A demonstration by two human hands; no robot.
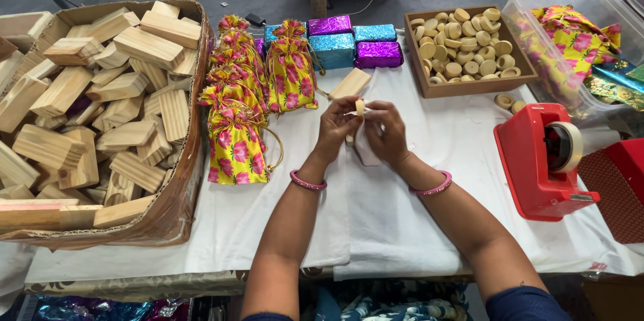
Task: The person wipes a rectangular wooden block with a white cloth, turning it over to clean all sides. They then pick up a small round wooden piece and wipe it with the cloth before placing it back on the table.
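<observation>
small wooden piece (359, 107) at table centre, on white cloth (376, 214) | my left hand (337, 126) and right hand (385, 132) both pinch it, fingertips together | wooden block (350, 83) just beyond | floral pouches (236, 134) left | red tape dispenser (541, 160) right

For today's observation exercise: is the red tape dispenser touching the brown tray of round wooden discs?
Apart. The head view shows bare white tablecloth and two loose discs between the red tape dispenser and the brown tray.
</observation>
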